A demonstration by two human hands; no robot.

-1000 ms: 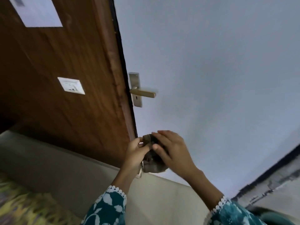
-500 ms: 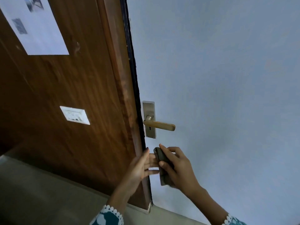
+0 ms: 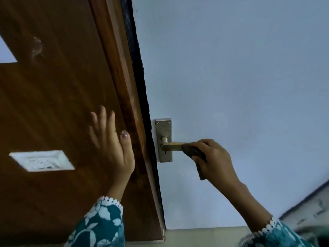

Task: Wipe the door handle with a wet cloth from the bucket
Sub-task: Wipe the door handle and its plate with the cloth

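Note:
A brass lever door handle (image 3: 171, 146) sticks out to the right from a steel backplate (image 3: 163, 127) on the pale blue door. My right hand (image 3: 214, 161) is shut on a dark grey cloth (image 3: 194, 153), which wraps the outer end of the lever. The cloth's loose end hangs below my palm. My left hand (image 3: 111, 148) lies flat with fingers spread against the brown wooden panel to the left of the door edge. It holds nothing. The bucket is out of view.
The brown wooden panel (image 3: 53, 104) fills the left side and carries a white switch plate (image 3: 41, 160) and a sheet of paper (image 3: 5, 54) at the far left edge. A dark frame strip (image 3: 140, 82) separates it from the door. Pale floor shows along the bottom.
My right hand rose with the cloth from below the handle onto the lever. My left hand let go of the cloth and moved left to rest on the wooden panel. The view came closer.

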